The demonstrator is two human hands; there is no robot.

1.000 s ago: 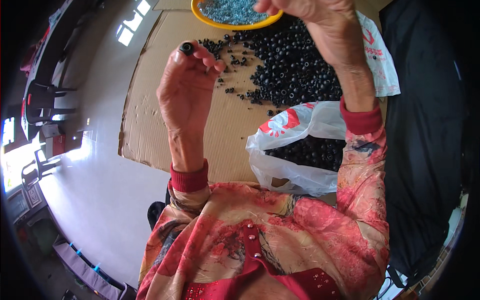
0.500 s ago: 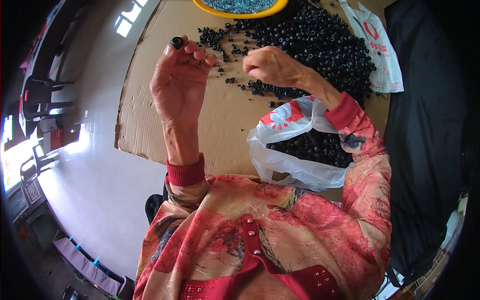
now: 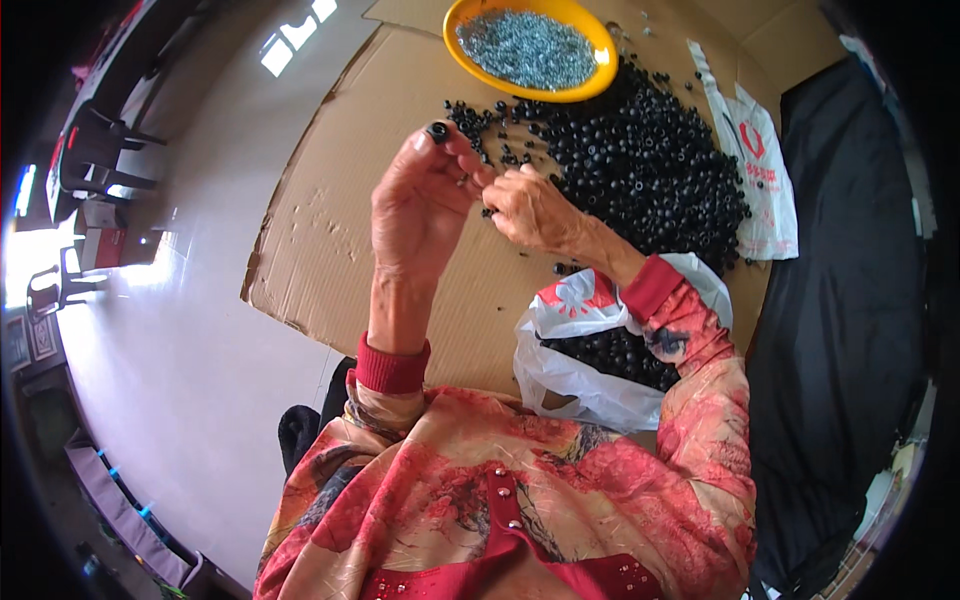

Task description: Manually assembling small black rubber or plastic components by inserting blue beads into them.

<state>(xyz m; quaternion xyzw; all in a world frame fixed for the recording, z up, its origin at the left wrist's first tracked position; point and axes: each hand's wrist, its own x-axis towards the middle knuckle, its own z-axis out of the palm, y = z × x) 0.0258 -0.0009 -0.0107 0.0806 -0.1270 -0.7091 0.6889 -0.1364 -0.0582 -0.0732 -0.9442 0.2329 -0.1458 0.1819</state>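
Note:
My left hand is raised over the cardboard, palm turned up. Between its thumb and forefinger it pinches a small black round ring-like part with a hole in its middle. Close against its other fingertips is my right hand, its fingers curled together; whatever they hold is hidden. Behind the hands a wide heap of loose black round parts covers the cardboard. Under my right forearm lies an opened white plastic bag, with more black parts inside.
A yellow bowl of small clear bluish pieces stands at the far side of the cardboard sheet. At right, a flat white bag lies beside black cloth. Dark chairs stand on the floor at left.
My right hand has come up against the left hand's fingertips; they were apart before. The left hand still holds the black ring-like part. The view has shifted, bringing more of the bowl into sight.

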